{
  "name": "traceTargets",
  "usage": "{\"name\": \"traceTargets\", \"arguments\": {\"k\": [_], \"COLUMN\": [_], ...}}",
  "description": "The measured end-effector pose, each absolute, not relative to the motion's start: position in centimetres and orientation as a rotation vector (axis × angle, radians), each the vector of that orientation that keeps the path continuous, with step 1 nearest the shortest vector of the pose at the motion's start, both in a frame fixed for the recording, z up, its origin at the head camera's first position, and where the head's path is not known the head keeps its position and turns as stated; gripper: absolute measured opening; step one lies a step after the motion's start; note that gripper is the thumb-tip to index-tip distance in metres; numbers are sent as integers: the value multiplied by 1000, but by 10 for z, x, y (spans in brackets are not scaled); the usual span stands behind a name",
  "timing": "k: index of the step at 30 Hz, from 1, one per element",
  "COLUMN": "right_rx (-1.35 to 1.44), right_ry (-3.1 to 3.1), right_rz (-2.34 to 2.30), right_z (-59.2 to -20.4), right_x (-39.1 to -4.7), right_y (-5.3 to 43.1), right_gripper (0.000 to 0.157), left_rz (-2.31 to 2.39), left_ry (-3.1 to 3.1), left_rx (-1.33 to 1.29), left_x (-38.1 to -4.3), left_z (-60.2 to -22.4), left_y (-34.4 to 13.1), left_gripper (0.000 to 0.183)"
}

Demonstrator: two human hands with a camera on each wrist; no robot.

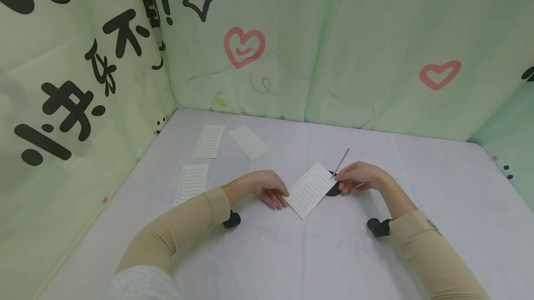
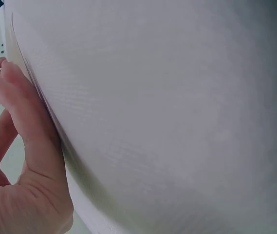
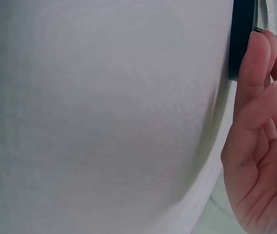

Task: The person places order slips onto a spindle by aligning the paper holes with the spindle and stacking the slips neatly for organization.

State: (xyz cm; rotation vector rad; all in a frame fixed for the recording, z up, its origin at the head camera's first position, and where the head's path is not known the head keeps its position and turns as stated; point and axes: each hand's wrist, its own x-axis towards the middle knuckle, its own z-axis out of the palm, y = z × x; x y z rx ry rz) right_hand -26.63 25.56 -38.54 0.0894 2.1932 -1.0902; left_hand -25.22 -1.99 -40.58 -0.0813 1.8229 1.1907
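A white lined paper card point(image 1: 310, 191) is tilted between the two hands in the head view. At its left corner, my left hand point(image 1: 273, 189) pinches the edge with bent fingers. My right hand point(image 1: 360, 177) pinches the card's right corner, beside the thin metal rod of a paper spike point(image 1: 343, 157). The spike's round black base point(image 1: 333, 191) shows partly beneath that corner and also in the right wrist view, by the fingertips point(image 3: 256, 53). Whether the rod passes through the card or behind it, I cannot tell.
Toward the back left of the white-covered table point(image 1: 442, 184) lie a lined card point(image 1: 208, 141) and a slanted one point(image 1: 249, 142). Another card point(image 1: 192, 181) is partly behind the left sleeve. Green printed curtains point(image 1: 367, 49) bound the table's back and sides.
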Motion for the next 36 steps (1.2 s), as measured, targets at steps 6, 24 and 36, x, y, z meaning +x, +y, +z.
{"name": "traceTargets", "arguments": {"k": [6, 24, 36], "right_rx": [103, 106, 84], "right_ry": [2198, 2189, 2184], "right_rz": [-1092, -1111, -1117], "right_z": [-387, -387, -387], "right_x": [-267, -265, -265], "right_y": [256, 256, 259], "right_gripper": [28, 29, 29], "left_rz": [1178, 1191, 1225], "left_ry": [1827, 1943, 2395], "left_rx": [-79, 108, 385], "left_x": [-253, -253, -250], "left_z": [-407, -395, -375], "left_y": [-20, -50, -109], "left_gripper": [10, 16, 20]}}
